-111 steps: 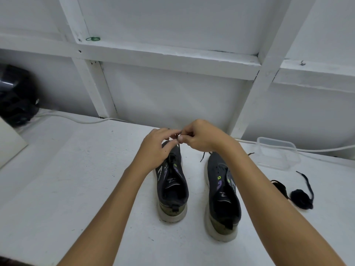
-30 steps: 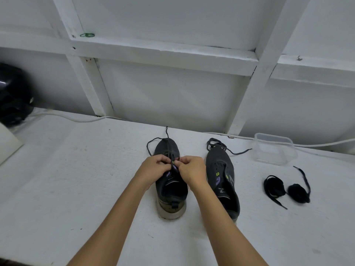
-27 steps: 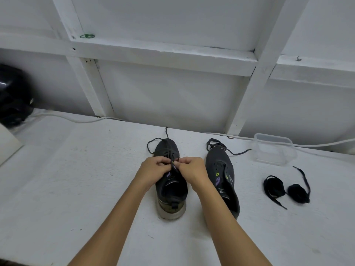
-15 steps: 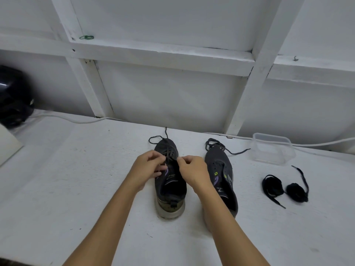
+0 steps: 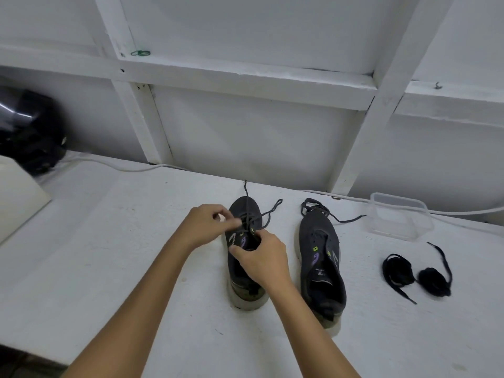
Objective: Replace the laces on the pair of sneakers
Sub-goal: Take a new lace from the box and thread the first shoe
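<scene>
- Left sneaker (image 5: pixel 246 282): stood on counter (image 5: pixel 109 255), beside right sneaker (image 5: pixel 320 268).
- Left hand (image 5: pixel 207 227): grip pinched grey lace (image 5: pixel 268 215).
- Right hand (image 5: pixel 263 259): grip clasped sneaker's tongue area.
- Black laces (image 5: pixel 417 274): lay coiled, rightward.

- The white bench (image 5: pixel 114 268) runs along a white panelled wall.
- Left sneaker (image 5: pixel 245 290), dark, stands on it toe toward the wall, with a dark lace (image 5: pixel 268 214) trailing off its toe.
- Right sneaker (image 5: pixel 320 263) stands just beside it, parallel, a loose lace (image 5: pixel 324 211) bunched at its toe on the bench.
- A clear plastic container (image 5: pixel 399 216) sits near the wall, right of the sneakers.
- Two black coiled laces (image 5: pixel 417 274) lie in front of the container.
- A white cable (image 5: pixel 120 167) runs along the back edge.
- A black object (image 5: pixel 27 132) sits at the far left, with a pale slab (image 5: pixel 19 197) in front of it.
</scene>
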Action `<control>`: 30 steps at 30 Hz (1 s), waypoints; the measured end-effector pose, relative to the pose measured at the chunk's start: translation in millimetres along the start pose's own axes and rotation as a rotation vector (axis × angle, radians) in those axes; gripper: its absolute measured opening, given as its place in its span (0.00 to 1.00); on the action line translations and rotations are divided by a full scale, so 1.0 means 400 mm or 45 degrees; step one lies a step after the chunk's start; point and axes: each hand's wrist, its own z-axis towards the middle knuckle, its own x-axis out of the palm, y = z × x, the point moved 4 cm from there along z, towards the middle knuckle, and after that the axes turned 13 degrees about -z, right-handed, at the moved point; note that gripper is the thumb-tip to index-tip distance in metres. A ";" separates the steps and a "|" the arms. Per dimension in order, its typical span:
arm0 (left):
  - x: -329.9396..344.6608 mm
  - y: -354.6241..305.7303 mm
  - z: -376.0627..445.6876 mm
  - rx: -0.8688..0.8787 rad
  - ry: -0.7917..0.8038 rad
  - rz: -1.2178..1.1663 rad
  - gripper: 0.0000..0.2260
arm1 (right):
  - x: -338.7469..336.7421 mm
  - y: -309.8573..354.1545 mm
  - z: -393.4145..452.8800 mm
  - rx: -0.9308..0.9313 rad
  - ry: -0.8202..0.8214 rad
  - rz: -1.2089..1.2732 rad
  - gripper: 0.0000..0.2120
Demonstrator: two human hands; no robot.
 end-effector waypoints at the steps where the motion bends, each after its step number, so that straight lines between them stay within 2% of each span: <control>1: 0.007 0.005 0.000 0.023 0.056 0.158 0.07 | -0.002 -0.001 -0.003 0.006 -0.014 0.019 0.15; 3: 0.026 0.019 0.003 0.042 0.147 0.344 0.06 | -0.005 -0.004 -0.008 0.004 -0.039 0.050 0.12; 5: 0.034 0.024 0.004 0.041 0.186 0.317 0.04 | -0.005 -0.007 -0.010 -0.002 -0.057 0.075 0.10; 7: 0.029 0.006 -0.006 0.013 0.173 -0.155 0.04 | -0.005 -0.007 -0.011 0.007 -0.049 0.088 0.08; 10: 0.024 -0.033 -0.024 -0.101 0.175 -1.242 0.11 | 0.001 -0.015 -0.011 0.031 -0.031 0.113 0.09; 11: 0.025 -0.037 -0.025 -0.165 0.148 -1.428 0.12 | 0.004 -0.017 -0.012 0.028 -0.038 0.123 0.09; 12: 0.030 -0.033 -0.023 -0.227 0.097 -1.436 0.12 | 0.004 -0.017 -0.012 0.025 -0.047 0.128 0.08; 13: 0.034 -0.028 -0.020 -0.243 0.032 -1.214 0.11 | 0.005 -0.017 -0.013 0.022 -0.059 0.133 0.08; 14: 0.034 -0.019 -0.018 -0.212 -0.037 -0.814 0.11 | 0.004 -0.017 -0.013 0.019 -0.074 0.136 0.08; 15: 0.033 -0.009 -0.015 -0.137 -0.078 -0.419 0.11 | 0.004 -0.018 -0.013 0.014 -0.087 0.144 0.09; 16: 0.035 -0.004 -0.013 -0.050 -0.085 -0.146 0.11 | 0.003 -0.017 -0.012 0.011 -0.092 0.152 0.10; 20: 0.059 0.006 -0.013 0.080 0.135 0.250 0.06 | 0.004 -0.022 -0.010 0.008 -0.093 0.150 0.09; 23: 0.051 0.007 -0.004 0.070 0.155 0.489 0.04 | 0.002 -0.022 -0.009 0.018 -0.120 0.151 0.08; 24: 0.045 0.000 -0.005 0.051 0.191 0.403 0.05 | 0.002 -0.023 -0.008 0.021 -0.124 0.154 0.08; 25: 0.038 -0.012 -0.012 0.009 0.247 0.143 0.06 | 0.002 -0.023 -0.008 0.026 -0.122 0.160 0.08; 28: 0.016 -0.070 -0.038 -0.156 0.353 -1.091 0.12 | 0.003 -0.023 -0.009 0.045 -0.104 0.191 0.11; 29: 0.008 -0.080 -0.040 -0.193 0.331 -1.321 0.13 | 0.005 -0.024 -0.009 0.048 -0.098 0.197 0.12; 30: 0.007 -0.079 -0.040 -0.228 0.290 -1.384 0.12 | 0.006 -0.025 -0.009 0.051 -0.093 0.199 0.12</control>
